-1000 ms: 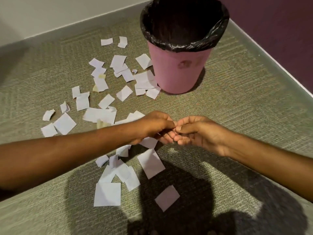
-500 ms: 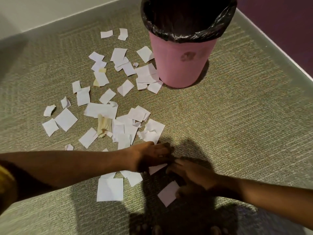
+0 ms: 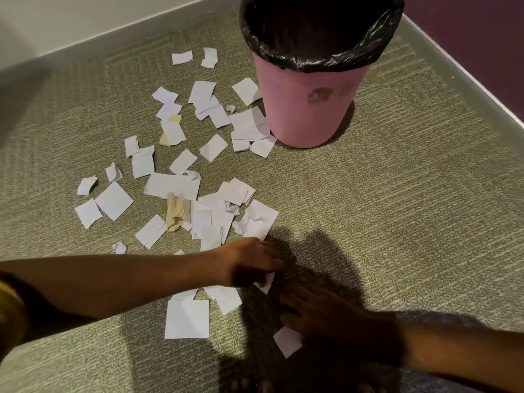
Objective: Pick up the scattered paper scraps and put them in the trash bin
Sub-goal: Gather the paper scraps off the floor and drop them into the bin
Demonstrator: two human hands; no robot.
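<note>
White paper scraps (image 3: pixel 170 185) lie scattered over the carpet, left of and in front of the pink trash bin (image 3: pixel 306 109), which has a black liner. My left hand (image 3: pixel 249 262) reaches in low from the left. Its fingers curl down onto a small white scrap (image 3: pixel 265 282) that pokes out beneath them. My right hand (image 3: pixel 320 316) lies palm down on the carpet in shadow, fingers apart. It partly covers another white scrap (image 3: pixel 287 342) at its near side. A large square scrap (image 3: pixel 187 319) lies just below my left forearm.
A crumpled yellowish scrap (image 3: pixel 177 212) sits among the white ones. The bin stands in a corner: a pale wall (image 3: pixel 71 21) at the back and a dark purple wall (image 3: pixel 482 43) on the right. Bare carpet (image 3: pixel 397 208) stretches to the right of the scraps.
A second ago both hands met fingertip to fingertip above the scraps. They have since dropped to the carpet and come nearer, the left onto a scrap, the right flat beside it.
</note>
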